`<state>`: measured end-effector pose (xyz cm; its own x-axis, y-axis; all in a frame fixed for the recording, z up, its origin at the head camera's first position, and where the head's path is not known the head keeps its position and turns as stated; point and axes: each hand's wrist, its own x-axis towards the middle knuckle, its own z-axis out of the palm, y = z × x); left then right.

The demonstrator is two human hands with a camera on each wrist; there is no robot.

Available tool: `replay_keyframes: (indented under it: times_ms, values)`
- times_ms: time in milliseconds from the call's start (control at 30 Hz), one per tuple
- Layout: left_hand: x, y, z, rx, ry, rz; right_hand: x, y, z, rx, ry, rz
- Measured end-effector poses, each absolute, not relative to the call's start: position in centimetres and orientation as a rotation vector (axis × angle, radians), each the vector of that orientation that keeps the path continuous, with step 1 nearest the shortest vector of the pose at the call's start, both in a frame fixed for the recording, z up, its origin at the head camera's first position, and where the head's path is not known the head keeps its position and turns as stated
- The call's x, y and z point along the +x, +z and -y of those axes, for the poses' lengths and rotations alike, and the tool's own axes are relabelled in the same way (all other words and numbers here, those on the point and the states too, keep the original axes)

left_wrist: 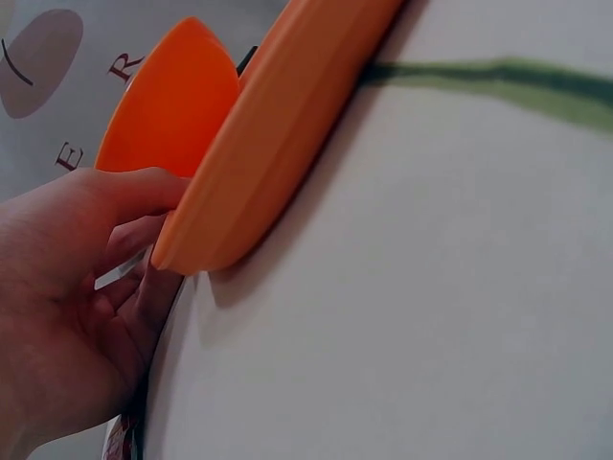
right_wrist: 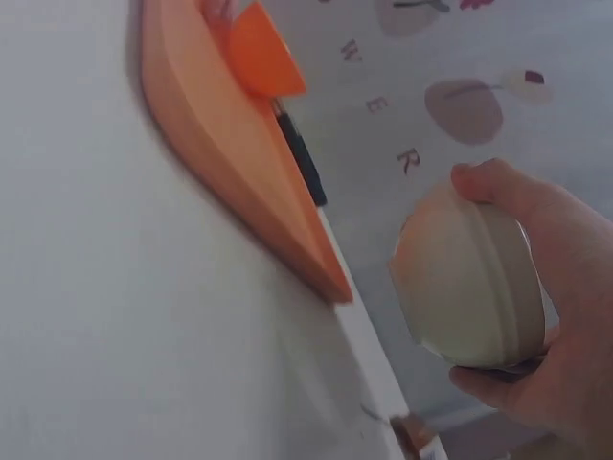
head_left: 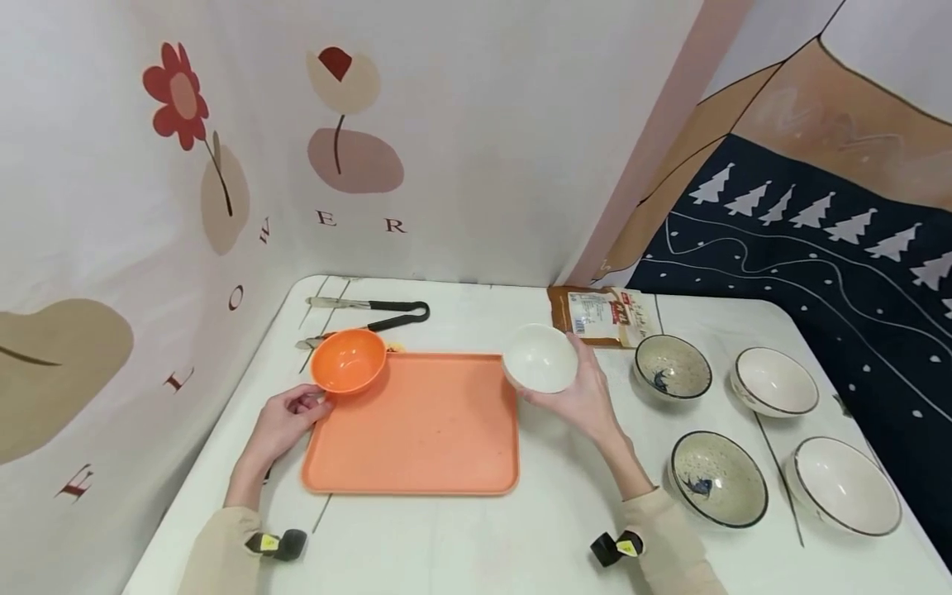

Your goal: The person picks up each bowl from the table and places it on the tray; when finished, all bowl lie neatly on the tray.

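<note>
My right hand (head_left: pixel 583 397) grips a small white bowl (head_left: pixel 540 359) by its side, thumb and fingers spread round it. In the right wrist view the white bowl (right_wrist: pixel 465 278) is held up off the table, beyond the tray's end. An orange bowl (head_left: pixel 348 361) sits on the far left corner of the orange tray (head_left: pixel 416 438). At that tray's left edge is my left hand (head_left: pixel 286 421), just below the orange bowl. The left wrist view has its fingers (left_wrist: pixel 144 196) bent at the tray's rim, some over it and some beside it.
Black-handled tongs (head_left: pixel 387 314) lie behind the tray, near the wall. A brown packet (head_left: pixel 595 318) lies at the back. On the right stand two speckled bowls (head_left: pixel 673 368) and two cream bowls (head_left: pixel 775 382) with dark rims. Printed fabric (head_left: pixel 476 149) hangs behind the table.
</note>
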<state>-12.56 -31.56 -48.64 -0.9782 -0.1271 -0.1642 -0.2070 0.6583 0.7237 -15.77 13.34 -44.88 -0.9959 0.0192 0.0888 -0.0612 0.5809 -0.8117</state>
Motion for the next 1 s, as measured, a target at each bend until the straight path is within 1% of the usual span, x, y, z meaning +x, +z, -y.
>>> replay_keyframes:
  times_ms: [700,1000]
  values:
    - [-12.7,-48.7,31.4,-0.324,1.222,-2.767,-13.2,-44.8,-3.6,0.593,1.547,2.734]
    - [-12.7,-48.7,31.4,-0.328,1.230,-2.752,-11.8,-45.8,-0.1,0.734,1.522,2.771]
